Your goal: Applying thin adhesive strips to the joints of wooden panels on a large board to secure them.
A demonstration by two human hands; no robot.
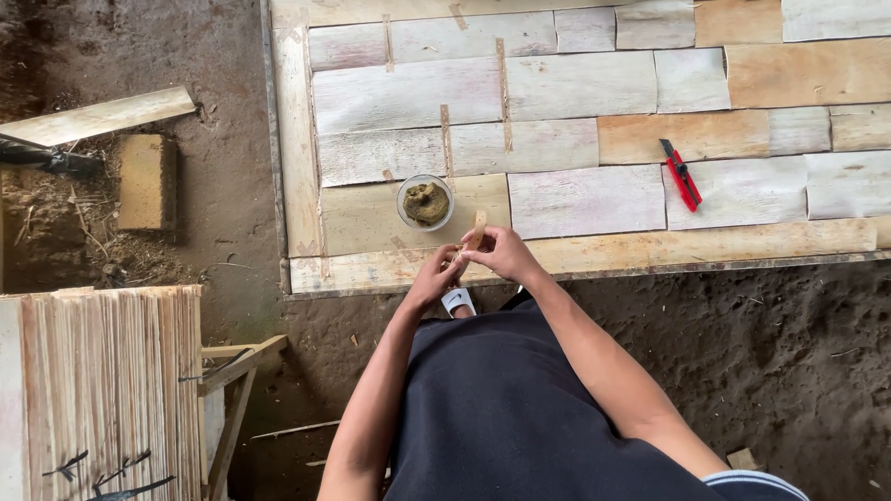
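- A large flat panel (575, 195) of pale veneer sheets, patched together with thin tape strips, lies on the ground and fills the upper right of the view; its near edge runs just in front of the person.
- Dark bare soil (770, 353) surrounds the panel, below it and to its left.
- A stack of thin veneer strips (102, 390) stands at the lower left on a wooden frame, well apart from the hands.
- A loose plank (97, 116) and a tan brick-like block (148, 181) lie on the dirt at the upper left.
- A round clear bowl (426, 202) of brownish-green paste sits on the panel, just beyond the hands.
- A red utility knife (682, 173) lies on the panel to the right, well apart from both hands.
- The right hand (501, 252) pinches a small wooden strip (478, 228) between its closed fingers, the strip pointing up beside the bowl.
- The left hand (436, 276) meets the right one over the panel's near edge, fingers curled together; it seems to touch the strip's lower end, though that spot is hidden.
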